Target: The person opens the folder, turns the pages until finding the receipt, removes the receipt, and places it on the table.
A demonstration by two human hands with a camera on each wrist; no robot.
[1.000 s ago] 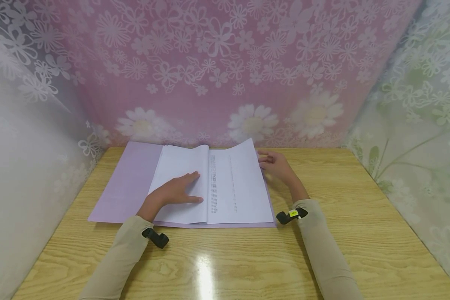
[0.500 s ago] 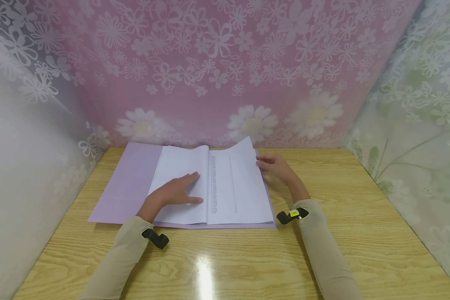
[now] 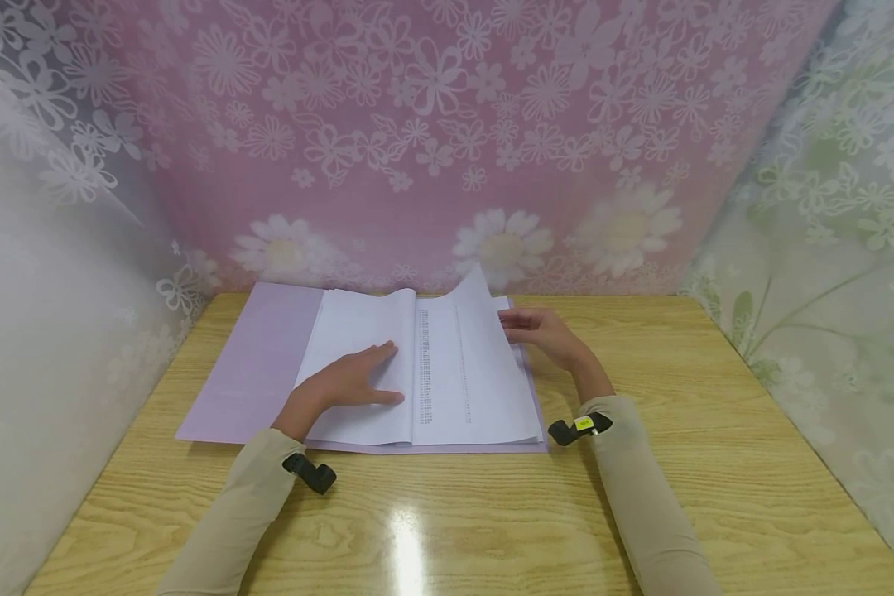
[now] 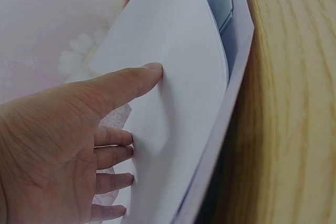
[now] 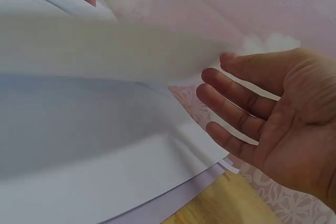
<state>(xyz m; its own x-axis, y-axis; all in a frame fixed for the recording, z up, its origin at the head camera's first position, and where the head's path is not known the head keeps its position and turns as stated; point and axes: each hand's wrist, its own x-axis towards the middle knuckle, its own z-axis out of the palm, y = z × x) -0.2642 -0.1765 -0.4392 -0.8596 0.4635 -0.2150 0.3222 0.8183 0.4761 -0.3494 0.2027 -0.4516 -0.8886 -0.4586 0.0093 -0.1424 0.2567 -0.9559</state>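
A lilac folder lies spread on the table with white sheets inside. My left hand rests on the left-hand pages, fingers and thumb spread; the left wrist view shows the thumb's tip on the paper. At the right edge, my right hand pinches a printed page, whose far corner is lifted and bent leftward. In the right wrist view this raised page reaches the thumb tip, the other fingers loosely bent beneath. More sheets lie under it.
The wooden table extends to both sides and in front of the folder. A pink floral backdrop stands right behind it, with pale floral sheets at left and right. Each wrist carries a black camera mount.
My right hand has shifted slightly left, bringing the page's edge with it; the far corner has risen and curled leftward, baring sheets below. The left hand has stayed still.
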